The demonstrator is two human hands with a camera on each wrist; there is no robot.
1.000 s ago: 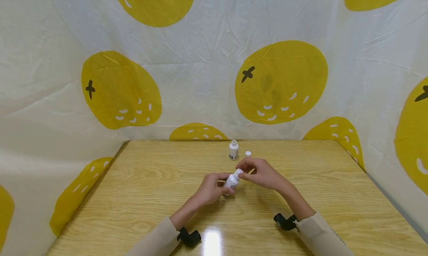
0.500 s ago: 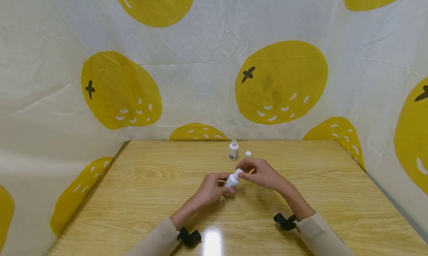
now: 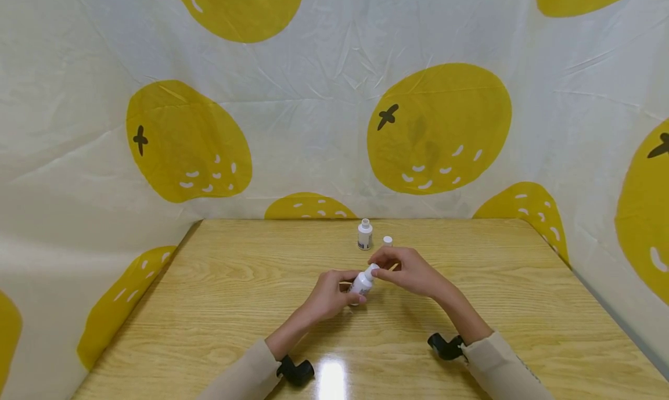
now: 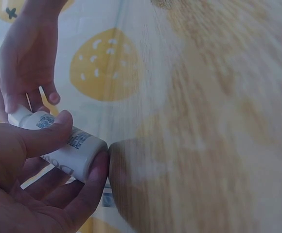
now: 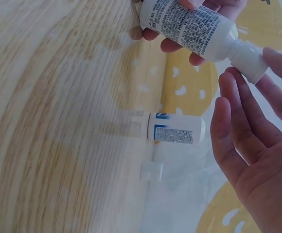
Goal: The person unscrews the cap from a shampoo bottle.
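Note:
My left hand (image 3: 330,295) grips a small white bottle (image 3: 361,284) around its body, tilted with the neck up and to the right. At the bottle's mouth, thumb and fingers of my right hand (image 3: 410,271) pinch a white cap (image 5: 248,61), which sits over the neck. Printed text (image 5: 182,26) covers the bottle's side in the right wrist view. The left wrist view shows the thumb along the bottle (image 4: 68,141) and fingers under its base. Behind the hands stands a second white bottle (image 3: 365,236), upright and uncapped, with a loose white cap (image 3: 388,241) to its right.
A wood-grain table (image 3: 251,272) lies beneath the hands and bottles. Behind it hangs a pale curtain (image 3: 313,133) printed with yellow fruit. Black wrist devices (image 3: 296,371) sit at both cuffs, and light glares off the table's front.
Both hands keep nearly the same place and hold on the bottle and its cap. The cap appears slightly more in line with the bottle's neck; the standing bottle and loose cap stay put.

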